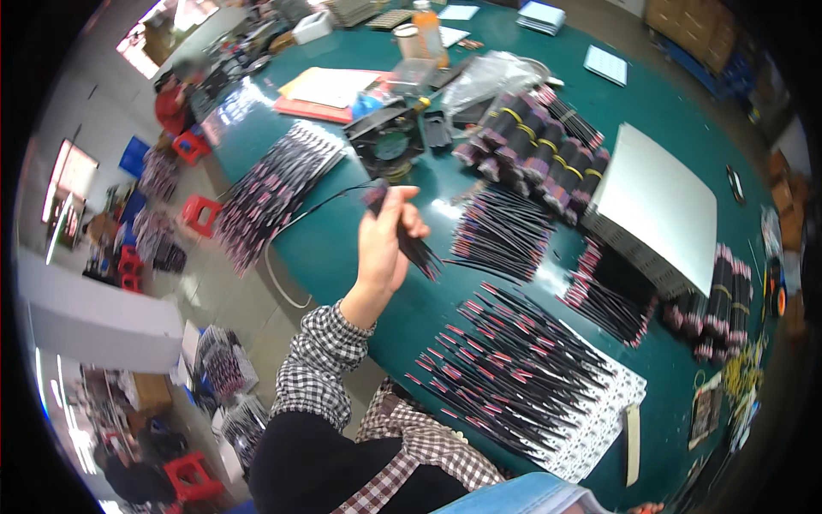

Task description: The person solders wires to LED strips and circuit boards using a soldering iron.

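Observation:
My left hand (387, 236) is raised over the green table, its fingers wrapped round a bundle of short black wires (416, 255). The loose ends fan out below the fist. Beside the hand lies a pile of black wires (501, 231) with reddish ends. Nearer to me, rows of black wires with red tips (514, 368) are spread out, their other ends in white strips (591, 437). At the lower edge a bit of what looks like my right hand (648, 509) shows; its fingers are mostly cut off.
A small black fan (394, 146) stands beyond my left hand. More wires (282, 184) lie to its left. Banded wire bundles (539, 146) are stacked farther right, next to a white box-like cover (655, 206). An orange bottle (428, 34) stands at the back. Red stools (201, 216) are on the floor.

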A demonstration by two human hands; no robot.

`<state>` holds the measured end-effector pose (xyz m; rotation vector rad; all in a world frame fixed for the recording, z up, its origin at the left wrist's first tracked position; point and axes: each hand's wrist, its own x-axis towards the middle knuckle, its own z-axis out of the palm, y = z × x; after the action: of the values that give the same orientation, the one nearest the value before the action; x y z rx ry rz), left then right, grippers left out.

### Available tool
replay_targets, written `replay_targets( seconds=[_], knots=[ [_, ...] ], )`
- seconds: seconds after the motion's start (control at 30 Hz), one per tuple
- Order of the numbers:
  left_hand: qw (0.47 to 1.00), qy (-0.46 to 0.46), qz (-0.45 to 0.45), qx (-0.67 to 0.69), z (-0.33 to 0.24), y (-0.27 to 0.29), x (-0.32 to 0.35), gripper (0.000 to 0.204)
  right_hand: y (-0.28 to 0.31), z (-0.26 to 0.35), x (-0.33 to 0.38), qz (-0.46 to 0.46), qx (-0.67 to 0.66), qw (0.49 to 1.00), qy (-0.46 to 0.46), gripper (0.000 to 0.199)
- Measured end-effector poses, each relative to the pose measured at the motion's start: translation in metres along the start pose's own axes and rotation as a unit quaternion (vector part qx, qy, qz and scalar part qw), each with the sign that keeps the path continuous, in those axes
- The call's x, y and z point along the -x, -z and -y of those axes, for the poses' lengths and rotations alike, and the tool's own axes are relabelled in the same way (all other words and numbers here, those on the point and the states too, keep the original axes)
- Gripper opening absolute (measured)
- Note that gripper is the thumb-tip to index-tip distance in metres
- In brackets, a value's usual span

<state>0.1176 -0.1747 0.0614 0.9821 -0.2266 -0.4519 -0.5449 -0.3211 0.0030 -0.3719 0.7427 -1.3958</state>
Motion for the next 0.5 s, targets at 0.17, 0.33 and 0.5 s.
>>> replay_targets(
  seconds=[0.17, 0.33, 0.5],
  knots=[
    [0.906, 0.338, 0.077, 0.245, 0.002, -0.002, 0.01, 0.034, -0.114, -0.004, 0.033, -0.263, 0.304, 0.9, 0.17, 0.025],
    [0.848, 0.464, 0.193, 0.169, 0.04, -0.056, 0.046, 0.036, -0.175, -0.025, 0.041, -0.26, 0.346, 0.891, 0.135, 0.025],
    [0.804, 0.529, 0.27, 0.02, 0.037, -0.103, 0.061, 0.034, -0.138, -0.049, 0.035, -0.197, 0.302, 0.93, 0.074, 0.046]
  ],
)
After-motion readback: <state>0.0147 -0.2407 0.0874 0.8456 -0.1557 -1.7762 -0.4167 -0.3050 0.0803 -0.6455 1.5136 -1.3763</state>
